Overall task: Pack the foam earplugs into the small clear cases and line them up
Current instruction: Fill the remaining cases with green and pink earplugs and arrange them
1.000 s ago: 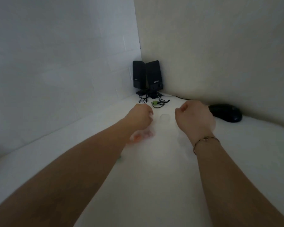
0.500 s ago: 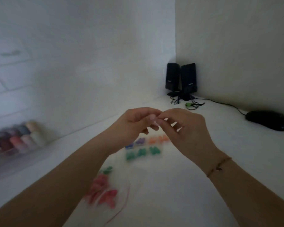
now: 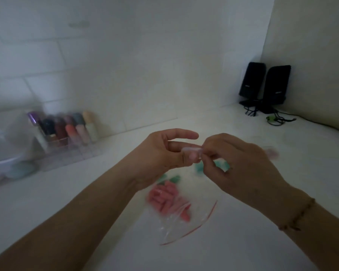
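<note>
My left hand [image 3: 160, 157] and right hand [image 3: 241, 163] both pinch a small clear case [image 3: 192, 152] (glossy, rounded, blurred) above the white worktop [image 3: 243, 241]; below, a crinkled clear zip bag [image 3: 181, 216] holds soft pink foam earplugs [image 3: 164, 196]; green earplugs [image 3: 174, 178] lie beside it; since half a second ago, the view has swung left, showing more of the organiser of bottles [image 3: 67, 132].

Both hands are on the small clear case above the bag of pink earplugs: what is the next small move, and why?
Probably prise the clear case open: the left hand and right hand both pinch it in mid-air, and whether it holds anything is too blurred to tell, while the pink earplugs lie in the bag below.
</note>
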Action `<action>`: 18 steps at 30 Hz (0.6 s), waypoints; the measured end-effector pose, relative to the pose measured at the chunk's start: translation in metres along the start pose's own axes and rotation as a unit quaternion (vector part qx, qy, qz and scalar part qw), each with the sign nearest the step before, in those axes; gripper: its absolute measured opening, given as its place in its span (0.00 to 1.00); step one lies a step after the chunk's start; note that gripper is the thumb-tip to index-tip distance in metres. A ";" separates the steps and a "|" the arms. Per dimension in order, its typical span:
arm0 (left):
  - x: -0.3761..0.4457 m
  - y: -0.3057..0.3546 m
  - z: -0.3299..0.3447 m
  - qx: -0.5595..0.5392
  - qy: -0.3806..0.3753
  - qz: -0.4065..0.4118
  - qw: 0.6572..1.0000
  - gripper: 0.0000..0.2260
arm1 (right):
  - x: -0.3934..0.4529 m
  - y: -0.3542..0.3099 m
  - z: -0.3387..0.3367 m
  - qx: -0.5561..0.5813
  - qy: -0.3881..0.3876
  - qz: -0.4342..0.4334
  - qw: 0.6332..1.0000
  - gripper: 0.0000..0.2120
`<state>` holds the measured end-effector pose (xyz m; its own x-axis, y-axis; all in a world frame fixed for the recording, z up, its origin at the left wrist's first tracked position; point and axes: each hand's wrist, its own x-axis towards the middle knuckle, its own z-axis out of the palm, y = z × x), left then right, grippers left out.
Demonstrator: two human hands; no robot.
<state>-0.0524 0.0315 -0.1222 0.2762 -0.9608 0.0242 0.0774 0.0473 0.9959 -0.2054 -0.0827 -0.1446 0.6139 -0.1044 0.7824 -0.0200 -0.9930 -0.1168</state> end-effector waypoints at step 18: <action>0.003 -0.004 0.005 0.173 -0.073 0.022 0.982 0.23 | -0.005 -0.001 0.005 0.040 -0.029 0.082 0.995 0.11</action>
<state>-0.0565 0.0274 -0.1252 0.1303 -0.9899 0.0550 -0.2691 0.0181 0.9630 -0.2047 -0.0815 -0.1511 0.6518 -0.2581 0.7131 -0.0619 -0.9553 -0.2892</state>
